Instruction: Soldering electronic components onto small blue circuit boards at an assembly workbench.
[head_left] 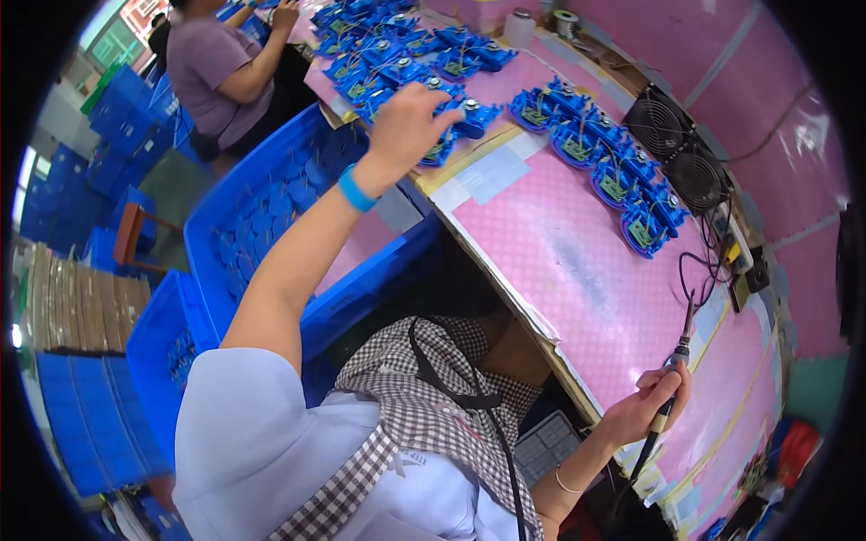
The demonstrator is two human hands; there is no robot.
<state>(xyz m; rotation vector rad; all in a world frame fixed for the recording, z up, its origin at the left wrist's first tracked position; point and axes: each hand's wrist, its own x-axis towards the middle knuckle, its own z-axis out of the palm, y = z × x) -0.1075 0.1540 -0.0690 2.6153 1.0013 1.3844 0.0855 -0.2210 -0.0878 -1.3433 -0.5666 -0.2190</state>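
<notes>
Right hand (663, 397) is gripping a soldering iron (680, 354), fingers wrapped round, over the right side of the pink bench (541, 243). Left hand (408, 131) is hovering at clustered blue assemblies (392, 74), fingers part-curled; cannot tell if it's holding one. More assemblies are lying in a row (591, 155), black fans (656, 124) standing just beside. Blue tub (370, 284) is sitting left; co-worker (212, 68) is working beyond.

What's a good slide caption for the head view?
Left hand at blue units on a pink bench, right hand holding a soldering iron.
</notes>
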